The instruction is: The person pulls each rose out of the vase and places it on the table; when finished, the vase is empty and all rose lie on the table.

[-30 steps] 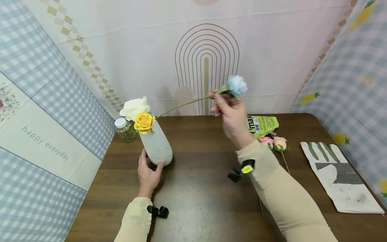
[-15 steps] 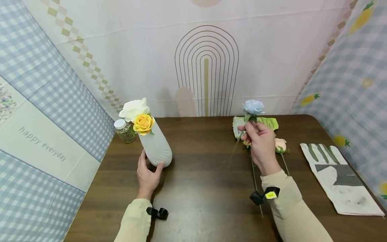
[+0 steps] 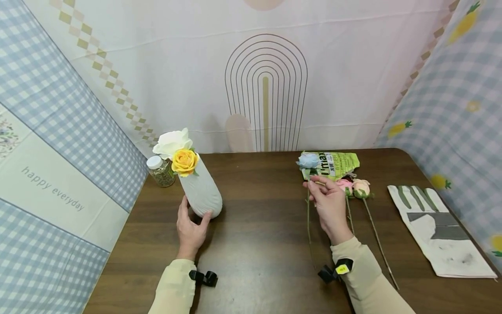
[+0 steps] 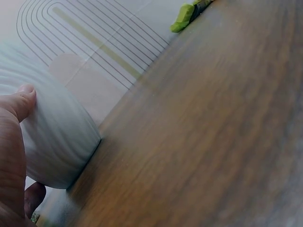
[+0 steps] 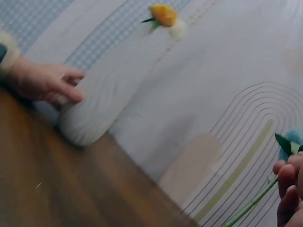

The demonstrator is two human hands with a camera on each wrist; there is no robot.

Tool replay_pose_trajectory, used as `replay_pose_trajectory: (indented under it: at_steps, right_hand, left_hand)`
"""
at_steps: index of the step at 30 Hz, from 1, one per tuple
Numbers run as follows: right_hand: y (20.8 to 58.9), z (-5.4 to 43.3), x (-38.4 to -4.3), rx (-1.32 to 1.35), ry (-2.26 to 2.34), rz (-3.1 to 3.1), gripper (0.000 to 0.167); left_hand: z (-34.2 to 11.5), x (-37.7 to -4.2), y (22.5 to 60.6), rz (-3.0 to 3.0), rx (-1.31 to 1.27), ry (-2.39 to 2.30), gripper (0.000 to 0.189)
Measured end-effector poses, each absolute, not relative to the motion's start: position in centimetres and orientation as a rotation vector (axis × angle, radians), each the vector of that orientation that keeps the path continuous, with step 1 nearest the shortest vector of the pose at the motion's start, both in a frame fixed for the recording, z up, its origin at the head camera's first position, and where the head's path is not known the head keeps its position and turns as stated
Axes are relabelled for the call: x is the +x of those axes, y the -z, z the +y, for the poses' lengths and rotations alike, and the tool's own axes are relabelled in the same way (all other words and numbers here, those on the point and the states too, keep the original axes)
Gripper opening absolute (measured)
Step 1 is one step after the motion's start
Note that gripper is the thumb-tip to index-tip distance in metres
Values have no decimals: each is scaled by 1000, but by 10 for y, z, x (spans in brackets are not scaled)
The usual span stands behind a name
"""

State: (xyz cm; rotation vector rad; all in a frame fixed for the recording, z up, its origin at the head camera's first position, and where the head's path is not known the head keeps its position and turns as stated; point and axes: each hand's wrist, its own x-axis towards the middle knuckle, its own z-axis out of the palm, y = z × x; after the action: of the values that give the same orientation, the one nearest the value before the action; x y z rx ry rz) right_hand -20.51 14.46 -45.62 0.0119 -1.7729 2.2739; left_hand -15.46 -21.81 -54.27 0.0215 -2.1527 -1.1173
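My left hand (image 3: 191,229) grips the lower part of a white ribbed vase (image 3: 201,189), thumb on one side and fingers on the other. The vase stands on the brown table (image 3: 251,261), and a white rose (image 3: 171,143) and a yellow rose (image 3: 184,162) fill its mouth. Over to the right, my right hand (image 3: 330,205) pinches a light blue rose (image 3: 308,160) by the stem just under its bloom. The long stem points down toward the table's front. In the right wrist view, green leaves (image 5: 285,144) show beside the fingers.
A pink rose (image 3: 345,186) and a peach rose (image 3: 361,188) lie right of my right hand. Behind it is a lime-green packet (image 3: 341,163). A white-capped jar (image 3: 161,172) stands behind the vase; a folded glove (image 3: 439,231) lies far right.
My right hand has carried the blue rose away from the vase mouth to the right, then down and slightly left, close over the table. My left hand stays on the vase.
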Motion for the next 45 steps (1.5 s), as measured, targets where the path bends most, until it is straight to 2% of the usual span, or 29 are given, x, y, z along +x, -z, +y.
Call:
replay_pose_trajectory:
  at_steps: [9,21,29,38,45]
  right_hand:
    - [489,146,-209,-44,-1994,-2266,24]
    - [508,148,-219,-77,-1800,-2601,23]
    - [508,143,-220,-294,-1873,-2580,22]
    - [513,142,-219,-410,-1937,-2553,22]
    - [519,143,-219,-405,-1936,-2545,22]
  left_hand:
    - [-218,-154,543,-2144,10,1140,86]
    - [-221,-150,547,-2157,49,1140,87]
    - [-220,-149,547,-2159,47,1144,87]
    - [-219,-151,546,-2157,46,1125,87]
    - [-218,-153,545,-2145,36,1116,85]
